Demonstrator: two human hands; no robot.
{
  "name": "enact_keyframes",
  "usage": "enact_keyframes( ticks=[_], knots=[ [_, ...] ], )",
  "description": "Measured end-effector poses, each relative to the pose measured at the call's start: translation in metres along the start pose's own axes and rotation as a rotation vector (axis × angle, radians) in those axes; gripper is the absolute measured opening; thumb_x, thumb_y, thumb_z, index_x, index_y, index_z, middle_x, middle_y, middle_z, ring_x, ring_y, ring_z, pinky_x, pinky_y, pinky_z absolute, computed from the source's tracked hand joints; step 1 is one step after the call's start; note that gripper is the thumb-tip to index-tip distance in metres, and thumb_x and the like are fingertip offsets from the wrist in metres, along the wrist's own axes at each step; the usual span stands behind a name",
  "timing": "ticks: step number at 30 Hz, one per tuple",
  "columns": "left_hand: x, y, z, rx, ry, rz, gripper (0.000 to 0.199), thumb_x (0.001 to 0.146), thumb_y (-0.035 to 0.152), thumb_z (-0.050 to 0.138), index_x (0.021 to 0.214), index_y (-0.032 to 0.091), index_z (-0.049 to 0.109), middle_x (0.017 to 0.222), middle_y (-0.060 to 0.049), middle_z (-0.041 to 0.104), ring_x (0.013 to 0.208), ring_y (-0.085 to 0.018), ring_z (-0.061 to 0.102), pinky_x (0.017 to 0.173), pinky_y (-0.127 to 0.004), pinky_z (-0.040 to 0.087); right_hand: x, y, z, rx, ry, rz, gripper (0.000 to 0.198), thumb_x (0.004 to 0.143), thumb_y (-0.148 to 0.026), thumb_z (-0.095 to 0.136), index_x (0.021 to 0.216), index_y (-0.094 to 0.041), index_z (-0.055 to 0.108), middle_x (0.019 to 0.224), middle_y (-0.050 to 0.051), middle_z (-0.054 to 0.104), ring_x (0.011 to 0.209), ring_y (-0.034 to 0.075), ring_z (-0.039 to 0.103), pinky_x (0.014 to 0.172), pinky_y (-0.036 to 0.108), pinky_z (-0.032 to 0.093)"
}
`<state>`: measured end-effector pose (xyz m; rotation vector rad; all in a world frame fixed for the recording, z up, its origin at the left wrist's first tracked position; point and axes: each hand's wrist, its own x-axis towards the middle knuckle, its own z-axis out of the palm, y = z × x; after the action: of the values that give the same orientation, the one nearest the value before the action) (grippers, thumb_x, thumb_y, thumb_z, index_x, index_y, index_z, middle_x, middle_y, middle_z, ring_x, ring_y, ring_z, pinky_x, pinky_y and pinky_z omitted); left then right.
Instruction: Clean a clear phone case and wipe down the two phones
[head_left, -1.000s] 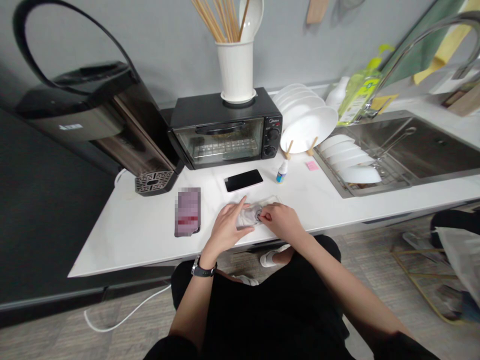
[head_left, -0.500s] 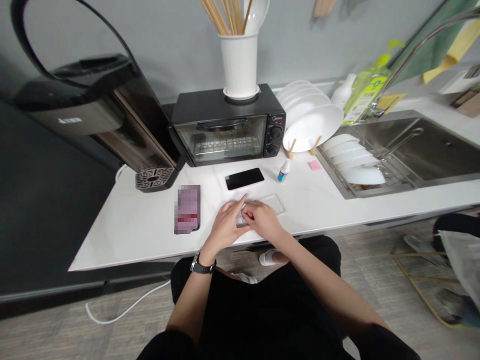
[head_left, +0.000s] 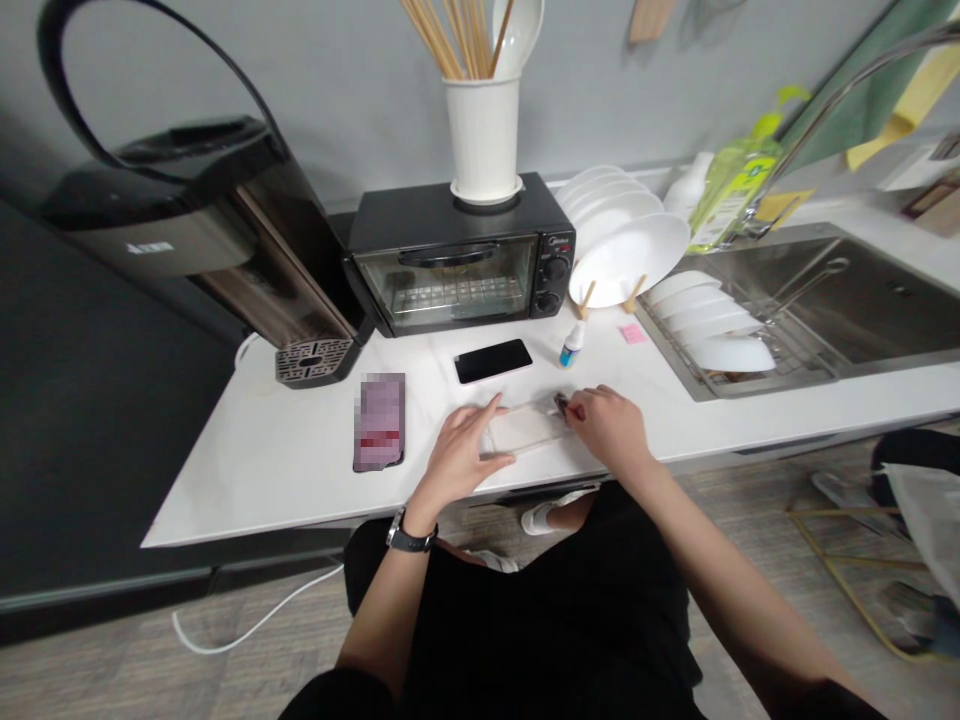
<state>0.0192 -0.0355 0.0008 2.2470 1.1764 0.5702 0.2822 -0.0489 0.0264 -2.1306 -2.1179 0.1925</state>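
A clear phone case (head_left: 529, 428) lies on the white counter (head_left: 247, 470) in front of me. My left hand (head_left: 457, 452) steadies its left end, the thumb along the near edge and the fingers at the far edge. At the case's right end, my right hand (head_left: 611, 428) is closed in a pinch on a small dark thing (head_left: 561, 401), too small to name. Just beyond the case lies a phone (head_left: 493, 361), its black screen up. A small white-capped bottle with a blue label (head_left: 570, 347) stands right of that phone.
A purple phone-shaped item (head_left: 382, 420), partly blurred out, lies at left. Behind stand a black dispenser (head_left: 225, 240), a toaster oven (head_left: 457, 270) and racked white plates (head_left: 630, 255). A pink note (head_left: 632, 333) lies near the sink (head_left: 817, 300), where bowls (head_left: 724, 335) rest.
My right hand has slid right, away from my left hand, to the right end of the phone case. More of the case now shows; my left hand stays at its left end.
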Motion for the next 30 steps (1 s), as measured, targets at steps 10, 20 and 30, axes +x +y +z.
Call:
enact_keyframes(
  ticks=[10, 20, 30],
  knots=[
    [0.003, -0.003, 0.005, 0.04, 0.011, -0.084, 0.098, 0.089, 0.033, 0.082, 0.173, 0.031, 0.031, 0.148, -0.009, 0.069, 0.139, -0.029, 0.06, 0.123, -0.046, 0.047, 0.012, -0.083, 0.024, 0.171, -0.054, -0.381, 0.027, 0.11, -0.021, 0.051, 0.109, -0.02, 0.078, 0.114, 0.01, 0.082, 0.112, 0.025, 0.069, 0.104, 0.03, 0.046],
    [0.001, -0.003, 0.005, 0.048, -0.012, -0.008, 0.103, 0.092, 0.038, 0.08, 0.175, 0.041, 0.018, 0.161, -0.001, 0.064, 0.142, -0.03, 0.055, 0.127, -0.05, 0.041, 0.0, -0.028, -0.001, 0.022, -0.113, -0.175, 0.02, 0.098, -0.017, 0.063, 0.092, -0.019, 0.082, 0.098, 0.014, 0.082, 0.098, 0.028, 0.073, 0.087, 0.034, 0.049],
    [0.003, -0.005, 0.007, 0.048, 0.006, -0.028, 0.1, 0.09, 0.036, 0.081, 0.173, 0.036, 0.026, 0.157, -0.005, 0.067, 0.142, -0.031, 0.055, 0.128, -0.049, 0.039, 0.017, -0.057, 0.025, 0.128, 0.021, -0.235, 0.03, 0.106, -0.014, 0.048, 0.11, -0.016, 0.078, 0.111, 0.016, 0.079, 0.112, 0.029, 0.068, 0.098, 0.036, 0.049]
  ],
)
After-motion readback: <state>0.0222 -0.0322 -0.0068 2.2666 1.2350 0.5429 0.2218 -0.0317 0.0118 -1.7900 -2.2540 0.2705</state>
